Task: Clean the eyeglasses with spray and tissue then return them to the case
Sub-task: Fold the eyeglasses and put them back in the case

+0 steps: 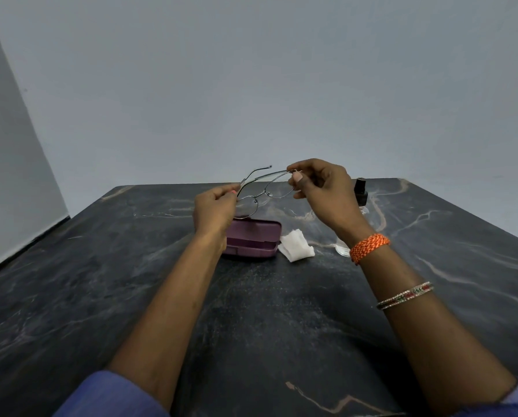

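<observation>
Thin metal-framed eyeglasses [265, 192] hang in the air above the table, held between both hands. My left hand [215, 210] pinches the frame's left end, and one temple arm sticks up behind it. My right hand [321, 191] pinches the right end with thumb and fingertips. Below them a purple glasses case [253, 237] lies open on the dark table. A crumpled white tissue [297, 245] lies just right of the case. The spray bottle [360, 191], clear with a black cap, stands behind my right wrist and is partly hidden by it.
The dark marble table [266, 311] reaches a grey wall at the back and left. Its right edge runs diagonally down to the right. An orange thread band and bangles sit on my right wrist.
</observation>
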